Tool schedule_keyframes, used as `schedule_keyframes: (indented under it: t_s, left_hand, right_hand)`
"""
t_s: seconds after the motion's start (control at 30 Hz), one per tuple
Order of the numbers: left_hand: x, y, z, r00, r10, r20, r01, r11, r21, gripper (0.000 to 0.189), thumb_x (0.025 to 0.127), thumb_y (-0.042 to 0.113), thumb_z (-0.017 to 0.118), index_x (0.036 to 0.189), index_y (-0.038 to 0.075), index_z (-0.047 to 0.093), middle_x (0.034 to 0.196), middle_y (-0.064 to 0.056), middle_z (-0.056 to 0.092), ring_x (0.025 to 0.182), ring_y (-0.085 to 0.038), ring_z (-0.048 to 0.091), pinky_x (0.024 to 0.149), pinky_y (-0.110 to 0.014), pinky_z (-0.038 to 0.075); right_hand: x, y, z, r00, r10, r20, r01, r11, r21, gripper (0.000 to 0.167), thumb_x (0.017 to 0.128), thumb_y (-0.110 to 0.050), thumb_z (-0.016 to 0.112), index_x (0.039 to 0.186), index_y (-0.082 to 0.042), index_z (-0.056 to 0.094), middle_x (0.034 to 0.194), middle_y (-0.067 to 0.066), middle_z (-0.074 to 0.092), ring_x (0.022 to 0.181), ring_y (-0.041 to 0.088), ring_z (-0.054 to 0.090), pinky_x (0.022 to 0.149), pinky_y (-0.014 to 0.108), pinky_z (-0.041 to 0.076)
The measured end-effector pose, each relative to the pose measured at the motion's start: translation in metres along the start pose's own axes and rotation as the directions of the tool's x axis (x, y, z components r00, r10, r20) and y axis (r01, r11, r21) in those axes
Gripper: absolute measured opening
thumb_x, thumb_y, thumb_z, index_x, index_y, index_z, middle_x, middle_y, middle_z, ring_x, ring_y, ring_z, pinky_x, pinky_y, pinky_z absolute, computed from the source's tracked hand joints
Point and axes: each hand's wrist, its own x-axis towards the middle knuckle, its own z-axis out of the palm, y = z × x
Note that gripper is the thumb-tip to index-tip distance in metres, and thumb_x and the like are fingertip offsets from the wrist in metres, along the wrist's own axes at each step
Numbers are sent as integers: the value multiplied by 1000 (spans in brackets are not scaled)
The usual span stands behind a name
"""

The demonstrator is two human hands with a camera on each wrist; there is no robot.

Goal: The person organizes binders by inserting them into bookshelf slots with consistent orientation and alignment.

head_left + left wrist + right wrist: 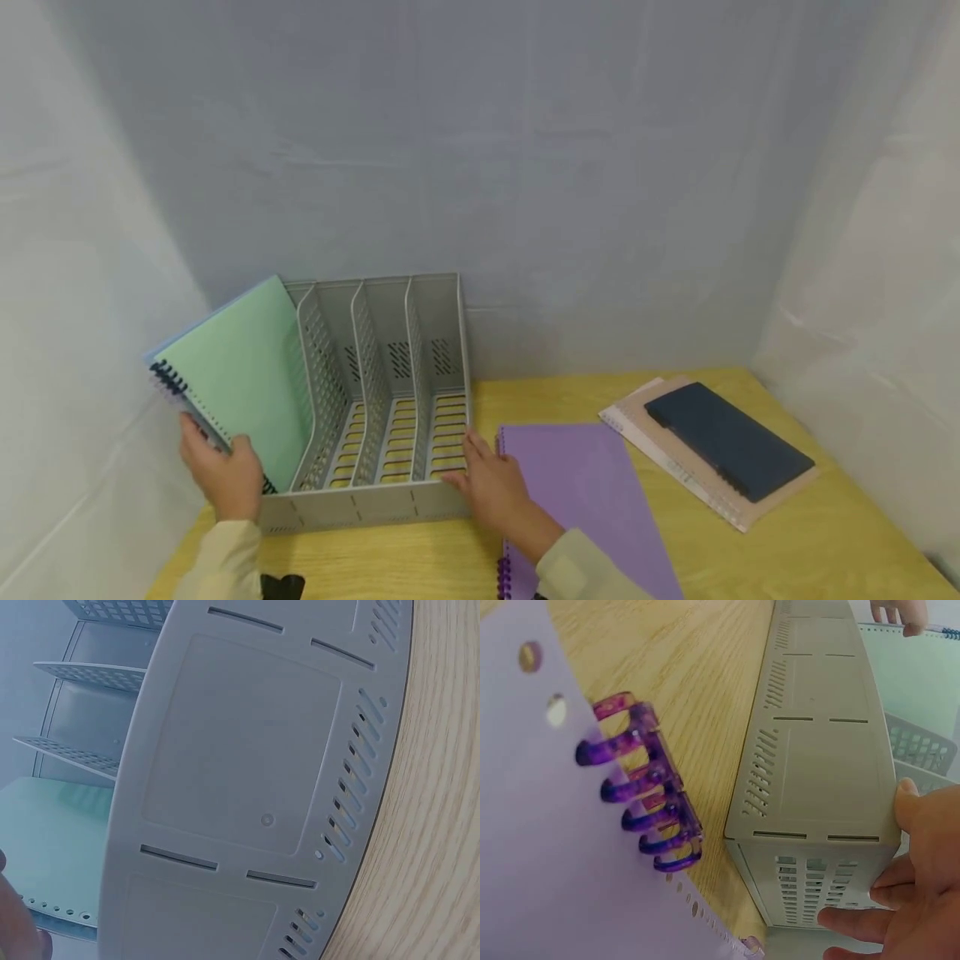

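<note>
A grey desk file organizer (375, 500) with several upright dividers stands on the table. In its leftmost compartment leans a light green ring-bound notebook (247, 383), tilted left, with a blue edge behind it. My left hand (225, 479) grips the notebook's lower spine, thumb on the near side. My right hand (498, 492) holds the organizer's front right corner. In the right wrist view its thumb is at the front rim and the fingers (855, 922) lie along the perforated side wall. The left wrist view shows mostly the organizer's front wall (240, 750).
A purple ring-bound notebook (585, 492) lies flat, partly under my right forearm. Farther right, a dark blue notebook (727, 437) lies on a beige notebook (795, 487) and a whitish one (675, 467). White sheeting (570, 208) encloses the table (375, 558) at the back and sides.
</note>
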Motion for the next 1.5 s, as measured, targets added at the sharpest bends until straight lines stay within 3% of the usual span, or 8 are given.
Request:
schedule_keyframes:
  t_s: [0.27,0.43,0.57,0.8,0.97,1.2,1.37,1.5]
  left_hand:
    - [-1,4,-3,997,-70,-10,70,996,-60,80,90,-4,37,157,19,2,159,-7,11,144,-19,15,120,-36,14]
    - [-1,8,-4,995,-72,-64,64,992,-112,84,89,-6,42,156,23,3,159,-1,13,144,-12,11,119,-30,3]
    - [-3,14,-5,992,-9,-129,-3,996,-91,81,88,-4,47,156,21,10,159,1,15,144,-8,11,118,-24,2]
    - [-12,29,-3,967,198,-163,-205,978,-33,82,82,-6,52,154,14,19,158,-3,19,144,-10,16,117,-23,6]
    - [-22,36,-1,935,327,-135,-329,944,7,80,81,-6,57,152,11,25,156,-7,24,143,-13,20,118,-26,10]
    - [-41,45,9,838,539,-84,-543,839,-31,76,77,-8,63,146,-3,32,151,-21,30,137,-23,29,111,-28,28]
    - [-58,53,16,829,559,-19,-559,826,-68,80,76,-6,67,147,-2,30,150,-22,31,132,-16,34,107,-20,32]
    - [-71,54,23,790,612,26,-606,788,-108,80,77,-4,69,147,-5,29,150,-23,30,132,-14,35,106,-19,33]
  right_hand:
    - [0,-3,-3,999,7,50,-9,999,37,70,96,-48,50,146,0,39,155,11,32,130,29,48,98,50,46]
    - [-2,4,-5,992,-7,124,-14,985,171,96,81,-48,74,154,-12,24,158,17,21,141,36,29,110,61,28]
    - [-7,13,-7,988,-19,151,-13,979,204,120,64,-51,84,157,-21,14,158,22,15,143,41,20,112,66,13]
    - [-22,28,-22,978,-38,204,-2,981,194,133,55,-55,87,157,-23,8,159,21,11,141,48,18,109,72,9]
    - [-33,37,-30,977,-46,209,8,984,178,132,55,-54,88,157,-23,9,159,20,12,141,48,19,108,73,9]
    - [-47,44,-39,982,-21,186,-15,982,188,132,56,-55,87,157,-22,9,157,25,15,139,51,21,103,76,16]
    - [-60,49,-44,979,-22,203,-18,981,195,135,55,-63,85,157,-16,11,157,26,14,139,51,22,100,78,19]
    - [-69,56,-45,991,-6,130,-18,982,190,136,52,-65,85,155,-9,16,155,27,20,136,50,28,97,77,28]
